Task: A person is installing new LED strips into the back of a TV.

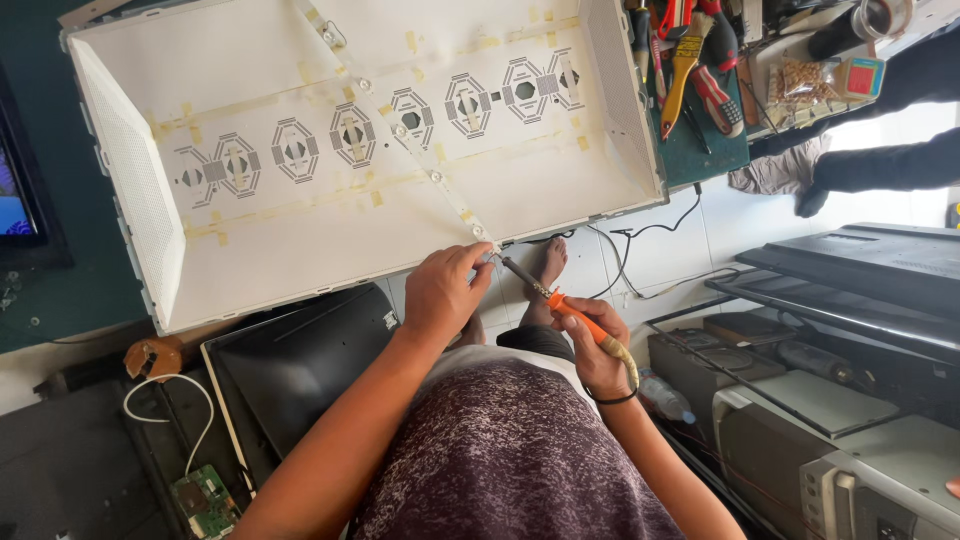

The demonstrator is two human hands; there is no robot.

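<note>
A large white backlight tray [250, 260] of a flat screen lies on a green bench. A thin LED strip [420, 155] runs diagonally across it to the near edge. My left hand [445, 290] pinches the strip's near end at the tray's edge. My right hand [597, 345] holds an orange-handled soldering iron [560, 305], its dark tip pointing at the strip's end beside my left fingertips.
Pliers and screwdrivers [690, 60] lie on the bench at the upper right. A dark screen panel [290, 365] leans below the tray, a green circuit board [205, 500] with white wire beside it. Stacked electronics [850, 400] stand right. Another person's dark-sleeved arm [890, 165] shows at the upper right.
</note>
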